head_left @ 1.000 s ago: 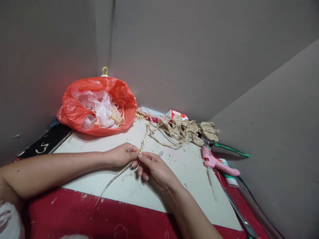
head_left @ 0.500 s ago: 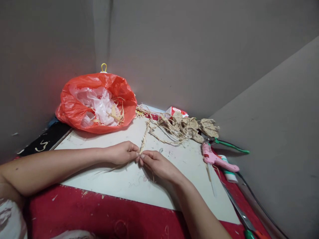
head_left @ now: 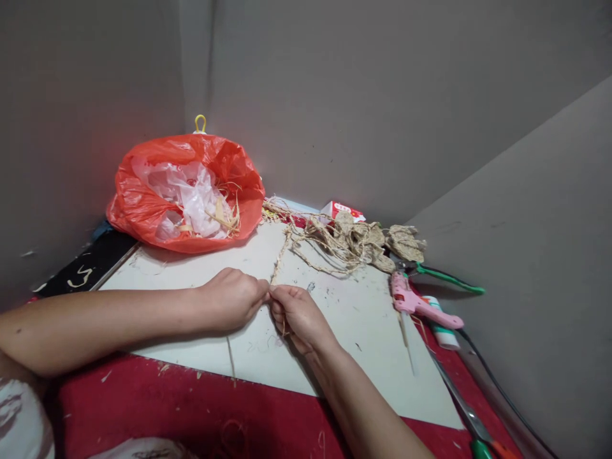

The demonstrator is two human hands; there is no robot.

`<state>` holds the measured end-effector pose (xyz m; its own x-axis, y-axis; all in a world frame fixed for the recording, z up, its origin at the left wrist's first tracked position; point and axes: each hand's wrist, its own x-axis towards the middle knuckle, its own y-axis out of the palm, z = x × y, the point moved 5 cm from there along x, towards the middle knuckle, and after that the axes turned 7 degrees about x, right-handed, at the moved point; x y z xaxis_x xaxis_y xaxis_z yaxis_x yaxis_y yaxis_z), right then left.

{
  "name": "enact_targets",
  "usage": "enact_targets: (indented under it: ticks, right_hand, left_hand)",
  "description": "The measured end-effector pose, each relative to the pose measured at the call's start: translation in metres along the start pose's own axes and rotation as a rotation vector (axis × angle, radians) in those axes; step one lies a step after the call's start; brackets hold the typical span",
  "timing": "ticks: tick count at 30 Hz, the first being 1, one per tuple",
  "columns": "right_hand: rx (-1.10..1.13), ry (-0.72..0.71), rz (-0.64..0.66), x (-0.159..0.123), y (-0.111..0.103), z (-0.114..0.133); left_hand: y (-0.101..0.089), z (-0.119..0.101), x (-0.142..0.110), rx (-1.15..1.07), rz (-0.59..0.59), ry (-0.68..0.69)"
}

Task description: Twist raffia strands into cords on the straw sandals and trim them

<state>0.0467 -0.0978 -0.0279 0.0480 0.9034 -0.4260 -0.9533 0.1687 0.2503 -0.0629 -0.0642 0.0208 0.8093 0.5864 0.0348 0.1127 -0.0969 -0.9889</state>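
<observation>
A pale, braided straw cord [head_left: 278, 261] runs from the far side of the white board down to my two hands, which meet at its near end. My left hand [head_left: 233, 298] is closed in a fist, thumb side against the cord's end, and a loose strand [head_left: 231, 357] trails below it onto the red cloth. Fingers curled, my right hand [head_left: 299, 313] pinches the same end from the right; a short bit of strand shows under its fingers. The exact grip between the fingertips is hidden.
A red plastic bag [head_left: 186, 146] with white plastic and straw scraps stands back left. Woven straw pieces [head_left: 363, 239] lie at the back. On the right are green-handled pliers [head_left: 449, 278], a pink glue gun [head_left: 425, 306], a white-and-green tube [head_left: 444, 338] and scissors [head_left: 466, 408].
My left hand has rolled from a fingertip pinch into a fist, and its strand now hangs lower toward the cloth. The right hand's fingers have curled further in; the cord's end stays between both hands.
</observation>
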Motion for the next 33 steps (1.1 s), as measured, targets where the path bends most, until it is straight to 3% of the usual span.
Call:
enact_targets:
  ticks: [6,11,14,16,18,20,23,24,25,28,33]
  right_hand:
    - [0.216,0.018,0.025,-0.006,0.012,-0.007]
    - [0.200,-0.044,-0.022,-0.004,0.006,-0.005]
    - [0.209,-0.062,-0.015,-0.001,0.002,-0.002]
    - [0.233,-0.054,0.030,0.000,0.003,-0.001]
    - [0.240,-0.042,0.071,-0.001,0.005,-0.001]
    - [0.213,-0.034,0.087,-0.001,0.006,-0.001]
    - [0.148,-0.027,0.099,-0.001,0.006,-0.001]
    - [0.132,-0.025,0.109,-0.002,0.006,-0.001]
    - [0.119,-0.026,0.123,-0.002,0.006,0.000]
    - [0.076,-0.022,0.172,-0.004,0.006,0.004]
    - [-0.120,-0.004,0.230,-0.007,0.002,0.008]
  left_hand:
    - [0.012,-0.018,-0.008,0.075,-0.033,0.155]
    - [0.010,-0.026,-0.015,-0.031,-0.039,0.254]
    - [-0.010,-0.023,-0.017,-0.238,-0.216,0.257]
    - [-0.025,-0.011,-0.015,-0.372,-0.429,0.144]
    - [-0.029,0.002,-0.011,-0.464,-0.541,0.011]
    - [-0.018,0.011,-0.001,-0.609,-0.424,-0.080]
    - [0.013,0.011,0.011,-0.968,-0.038,-0.178]
    - [0.020,0.010,0.013,-1.072,0.038,-0.207]
    - [0.024,0.010,0.013,-1.143,0.072,-0.231]
    - [0.024,0.012,0.014,-1.180,0.028,-0.238]
    - [0.017,0.018,0.014,-0.964,0.087,-0.138]
